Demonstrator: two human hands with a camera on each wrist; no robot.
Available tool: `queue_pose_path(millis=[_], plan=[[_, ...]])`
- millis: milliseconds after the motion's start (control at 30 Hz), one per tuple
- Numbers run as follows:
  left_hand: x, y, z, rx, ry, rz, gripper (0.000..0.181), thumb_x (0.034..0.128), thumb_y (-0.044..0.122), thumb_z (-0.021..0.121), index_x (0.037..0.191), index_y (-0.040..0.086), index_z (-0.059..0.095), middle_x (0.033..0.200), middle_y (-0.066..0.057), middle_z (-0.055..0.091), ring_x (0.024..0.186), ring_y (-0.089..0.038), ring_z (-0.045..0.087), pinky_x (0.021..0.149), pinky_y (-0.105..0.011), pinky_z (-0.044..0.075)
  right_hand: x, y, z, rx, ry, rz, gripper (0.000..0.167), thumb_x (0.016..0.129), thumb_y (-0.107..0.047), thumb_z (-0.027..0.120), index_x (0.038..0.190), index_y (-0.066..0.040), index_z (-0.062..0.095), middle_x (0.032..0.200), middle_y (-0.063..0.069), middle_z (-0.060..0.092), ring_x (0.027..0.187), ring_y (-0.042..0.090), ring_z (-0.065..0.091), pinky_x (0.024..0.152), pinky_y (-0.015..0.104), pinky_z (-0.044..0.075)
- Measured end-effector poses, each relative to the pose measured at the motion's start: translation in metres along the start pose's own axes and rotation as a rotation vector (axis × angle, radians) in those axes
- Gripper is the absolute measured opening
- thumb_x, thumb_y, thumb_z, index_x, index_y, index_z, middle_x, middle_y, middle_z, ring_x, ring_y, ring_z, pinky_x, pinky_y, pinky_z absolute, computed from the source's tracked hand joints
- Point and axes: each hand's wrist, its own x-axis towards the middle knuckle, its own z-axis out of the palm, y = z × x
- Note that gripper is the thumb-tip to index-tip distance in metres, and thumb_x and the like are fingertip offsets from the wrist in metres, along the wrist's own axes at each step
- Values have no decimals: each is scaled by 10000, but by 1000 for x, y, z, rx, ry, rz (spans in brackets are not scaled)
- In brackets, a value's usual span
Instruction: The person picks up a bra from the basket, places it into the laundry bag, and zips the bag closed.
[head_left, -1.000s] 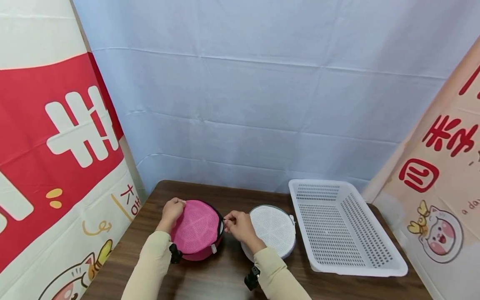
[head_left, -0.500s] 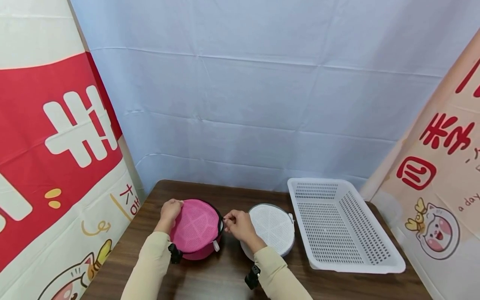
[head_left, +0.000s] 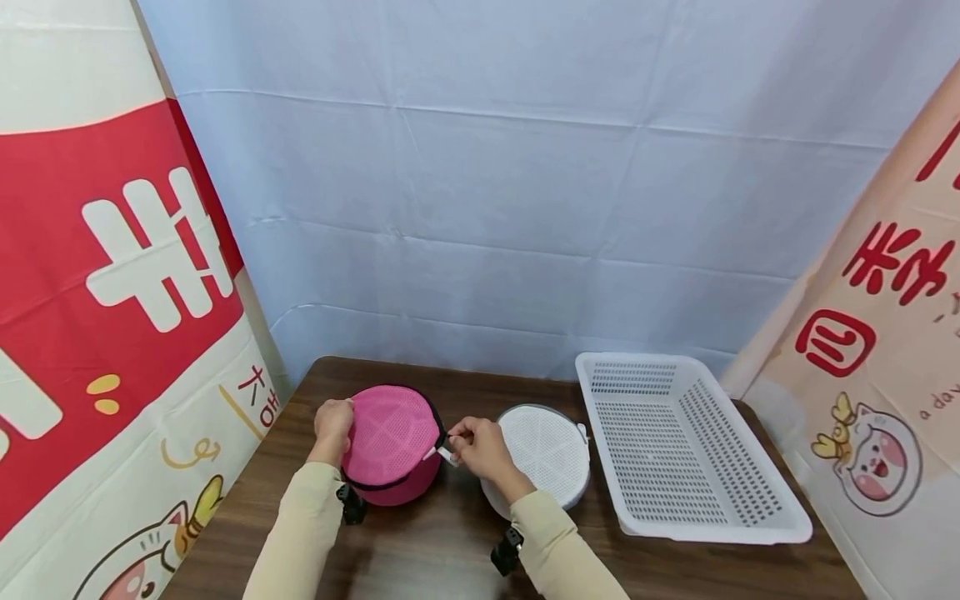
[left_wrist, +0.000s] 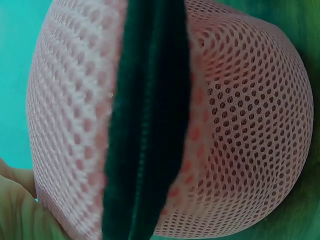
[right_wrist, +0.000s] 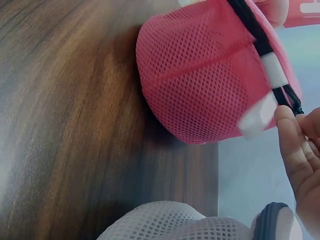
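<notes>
A round pink mesh laundry bag (head_left: pixel 393 433) with a black zipper band stands on the left of the table, its top tilted. My left hand (head_left: pixel 332 425) grips the bag's left side; the left wrist view shows the black zipper (left_wrist: pixel 147 120) up close and part of that hand. At the bag's right edge, my right hand (head_left: pixel 480 447) pinches the black zipper end with thumb and fingers. Just below those fingertips, a white tag (right_wrist: pixel 258 116) hangs off the band, blurred in the right wrist view. The zipper pull itself is mostly hidden by the fingers.
A white mesh laundry bag (head_left: pixel 546 454) with a grey band lies right beside my right forearm. Farther right sits a white perforated plastic basket (head_left: pixel 606 462). The dark wooden table (head_left: pixel 420 558) meets a pale cloth backdrop (head_left: pixel 450 208) behind.
The pink bag has turned and tilted, its white tag swinging up from the lower right edge to my right fingertips. My left hand has shifted slightly left; the right has barely moved.
</notes>
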Motion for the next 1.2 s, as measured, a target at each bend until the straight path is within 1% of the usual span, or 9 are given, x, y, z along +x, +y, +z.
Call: queue_pose_path(millis=[100,200,267,433,567,767,1000,1067,1200], plan=[[-3,-1,2,-14,35,-5,313,915,154,433,1007,-120,551,1098,-303,503,1050,-407,435,930,-485,342,-2,-4,0,28,-5,9,63,826,107,584,828,60,626,607,90,614,520,223,621,446,227,480],[-4,-2,3,-39,54,-20,324,920,155,412,1017,-118,558,1114,-305,499,1074,-419,430,942,-489,333,-3,-7,1,27,-14,9,63,820,105,584,828,57,625,614,91,617,517,189,619,447,226,479],[-5,-3,3,-39,58,-32,328,925,169,401,1026,-103,554,1111,-295,497,1054,-405,437,876,-459,391,-4,-8,1,32,-22,5,69,817,106,578,829,57,625,626,109,621,528,230,627,447,221,476],[-7,-4,3,-7,70,-28,324,927,184,394,993,-86,559,1061,-273,512,965,-353,457,759,-423,440,-5,-11,2,25,-44,0,65,815,99,576,833,62,627,624,108,621,531,247,628,448,218,471],[-8,-5,5,-9,83,-13,318,926,177,402,960,-92,568,1039,-272,526,950,-353,463,794,-455,423,-6,-12,4,9,-51,14,37,828,70,593,831,71,630,602,52,609,500,126,601,450,219,472],[-8,-5,7,-36,93,-16,304,919,161,404,968,-92,566,1048,-274,522,967,-361,458,830,-472,411,-6,-11,6,29,-66,16,48,831,66,601,849,103,626,616,80,618,495,119,599,453,224,478],[-7,-6,7,-29,70,-28,311,934,176,380,1003,-75,551,1057,-253,506,941,-339,455,670,-379,439,-4,-9,8,26,-57,19,47,823,87,599,856,103,629,618,67,616,526,246,626,454,221,475],[-7,-8,7,-36,66,-31,321,936,183,383,1030,-76,547,1074,-257,504,960,-351,458,684,-388,443,-4,-8,9,35,-51,28,47,824,86,601,857,105,629,619,71,615,530,257,628,455,220,475],[-6,-11,6,-95,58,-29,337,938,170,409,1080,-107,537,1135,-291,489,1063,-406,432,874,-467,381,-5,-5,10,42,-34,45,44,820,73,619,853,98,634,628,74,619,509,177,613,452,218,471]])
